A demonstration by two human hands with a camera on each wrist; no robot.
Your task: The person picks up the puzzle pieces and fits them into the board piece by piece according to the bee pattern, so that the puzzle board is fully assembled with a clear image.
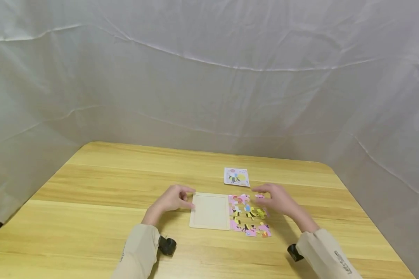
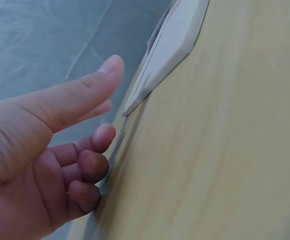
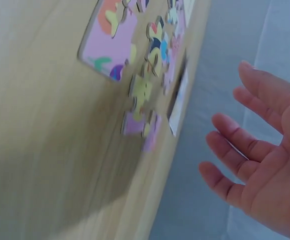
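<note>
From the head camera, the left hand [image 1: 172,198] rests at the left edge of the pale, empty puzzle tray [image 1: 210,211], fingers loosely curled and fingertips touching its rim. The right hand [image 1: 277,199] hovers with relaxed, spread fingers over the loose puzzle pieces [image 1: 248,215], which lie scattered just left of and beneath it, between that hand and the tray. Beyond its fingertips lies a small picture card [image 1: 236,176] on the wooden table [image 1: 108,182]. To do this step well, I judge the left hand should keep the tray from sliding while the right takes one piece at a time, checking it against the card.

The left wrist camera shows the left hand [image 2: 50,150] holding nothing: thumb out, fingers [image 2: 92,165] curled against the table, the tray [image 2: 170,47] corner just ahead of the thumb.

The right wrist camera shows the right hand [image 3: 262,165] open and empty, its palm facing the pieces [image 3: 145,95], close but apart from them. A light pinch by the edges would likely lift one cleanly.
</note>
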